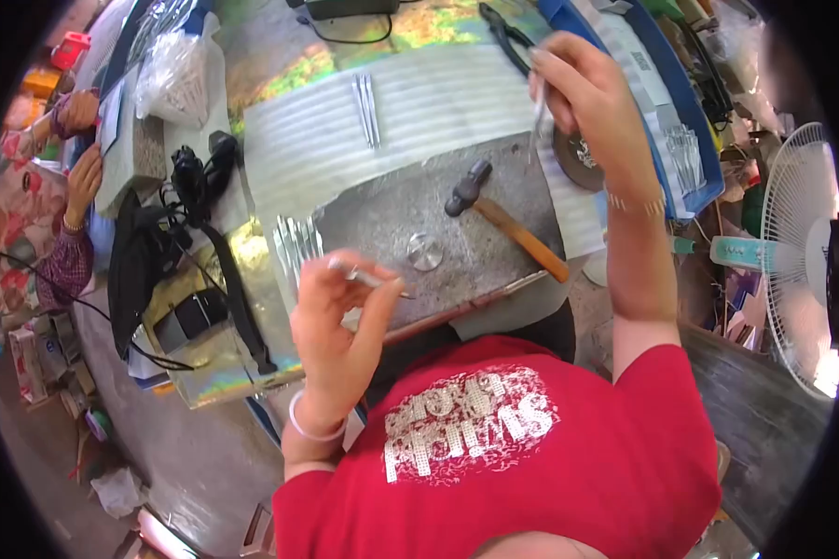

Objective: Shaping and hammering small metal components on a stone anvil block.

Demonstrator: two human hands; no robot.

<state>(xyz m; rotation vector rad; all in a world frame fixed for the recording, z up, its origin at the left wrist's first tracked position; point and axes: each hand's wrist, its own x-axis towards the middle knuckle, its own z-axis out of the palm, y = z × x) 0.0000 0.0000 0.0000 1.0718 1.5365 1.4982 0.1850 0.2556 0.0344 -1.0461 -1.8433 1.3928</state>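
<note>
My left hand [337, 321] is raised over the near edge of a grey stone slab [410, 210] and pinches a thin silver metal piece [368, 278] between thumb and fingers. My right hand [583, 93] is lifted further out and holds another slim silver strip [538, 116] that hangs down from the fingertips. A small round metal disc [425, 252] and a hammer [503, 219] with a wooden handle lie on the slab between the hands. A row of several silver strips [296, 244] leans at the slab's left edge.
Two silver strips [366, 107] lie on a corrugated sheet [326, 130]. Black pliers [505, 37] and a blue tray [685, 149] sit at the back right. A white fan [797, 252] stands right. Black cables and a strap [196, 214] lie left, beside another person's hands [82, 149].
</note>
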